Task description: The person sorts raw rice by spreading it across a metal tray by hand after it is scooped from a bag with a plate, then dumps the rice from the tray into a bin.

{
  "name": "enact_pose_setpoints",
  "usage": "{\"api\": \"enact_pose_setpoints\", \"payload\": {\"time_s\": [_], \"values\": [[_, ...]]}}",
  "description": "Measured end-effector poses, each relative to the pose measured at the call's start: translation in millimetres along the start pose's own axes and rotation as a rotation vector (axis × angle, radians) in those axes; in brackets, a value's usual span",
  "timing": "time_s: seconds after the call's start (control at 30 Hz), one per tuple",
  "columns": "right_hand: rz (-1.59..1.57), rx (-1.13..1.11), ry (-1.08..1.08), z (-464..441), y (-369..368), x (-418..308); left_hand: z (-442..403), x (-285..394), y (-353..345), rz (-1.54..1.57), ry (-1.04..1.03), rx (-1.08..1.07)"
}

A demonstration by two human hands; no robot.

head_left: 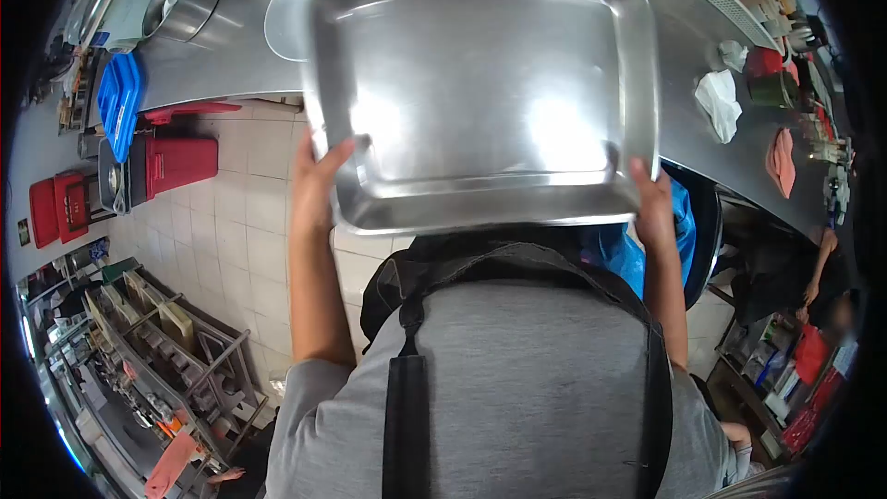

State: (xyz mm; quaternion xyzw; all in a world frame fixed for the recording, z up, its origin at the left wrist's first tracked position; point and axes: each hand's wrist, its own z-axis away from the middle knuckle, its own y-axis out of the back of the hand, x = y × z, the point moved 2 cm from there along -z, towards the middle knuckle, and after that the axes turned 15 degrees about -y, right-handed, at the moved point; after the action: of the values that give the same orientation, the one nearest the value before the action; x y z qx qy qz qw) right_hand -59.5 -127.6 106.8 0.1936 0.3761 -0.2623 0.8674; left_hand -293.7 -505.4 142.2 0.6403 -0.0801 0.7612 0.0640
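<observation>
A large rectangular steel tray, with nothing in it, is held up in front of my body, its far part over the steel counter. My left hand is closed on the tray's near left side, the thumb over the rim. At the near right corner my right hand grips the rim, with its thumb on top. The fingers under the tray are hidden. Behind the tray's left edge a white round plate shows in part on the counter.
On the steel counter are a steel pot, crumpled white paper, a pink cloth and a white basket. A blue lid juts past the left edge. A blue-lined bin stands by my right arm. Other people appear at lower right and lower left.
</observation>
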Motion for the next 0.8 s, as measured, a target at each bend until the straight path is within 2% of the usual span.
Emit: {"api": "enact_pose_setpoints", "payload": {"time_s": [0.03, 0.07, 0.1, 0.13, 0.23, 0.3, 0.37, 0.47, 0.6, 0.7, 0.73, 0.8], "values": [[-0.045, 0.025, -0.053, 2.2, 20.3, 4.5, -10.3, -4.6, -18.0, -0.014, -0.012, -0.079], [-0.092, 0.051, -0.103, 5.3, 35.0, 10.6, -29.2, -37.3, -21.9, 0.085, -0.011, -0.068], [-0.202, 0.132, -0.161, 8.9, 42.2, 19.3, -39.3, -34.9, -35.2, 0.149, -0.004, -0.097], [-0.237, 0.113, -0.151, 8.7, 47.5, 25.6, -47.2, -32.2, -48.2, 0.211, 0.004, -0.129], [-0.336, 0.082, -0.105, 3.7, 58.4, 40.0, -88.5, -50.4, -24.6, 0.202, -0.125, 0.259], [-0.242, 0.091, -0.077, -11.0, 63.4, 43.9, -127.4, -66.2, 5.6, 0.158, -0.122, 0.538], [-0.142, 0.100, -0.055, -22.0, 61.3, 32.8, -150.9, -53.8, 12.4, 0.154, -0.053, 0.597], [-0.085, 0.127, -0.057, -26.3, 46.0, -6.4, -190.1, -58.5, 37.8, 0.074, 0.013, 0.293], [0.027, 0.258, 0.204, -51.6, 51.8, -3.9, -218.1, -67.8, 58.9, 0.041, 0.018, 0.139], [0.098, 0.505, 0.400, -38.3, 56.1, -3.1, -218.3, -70.5, 66.3, 0.165, 0.015, 0.209], [0.125, 0.530, 0.394, -32.2, 62.9, 4.4, -209.9, -68.6, 67.9, 0.175, 0.036, 0.198], [0.181, 0.581, 0.373, -17.0, 77.1, 23.1, -186.8, -62.2, 59.0, 0.168, -0.105, 0.238]]}}
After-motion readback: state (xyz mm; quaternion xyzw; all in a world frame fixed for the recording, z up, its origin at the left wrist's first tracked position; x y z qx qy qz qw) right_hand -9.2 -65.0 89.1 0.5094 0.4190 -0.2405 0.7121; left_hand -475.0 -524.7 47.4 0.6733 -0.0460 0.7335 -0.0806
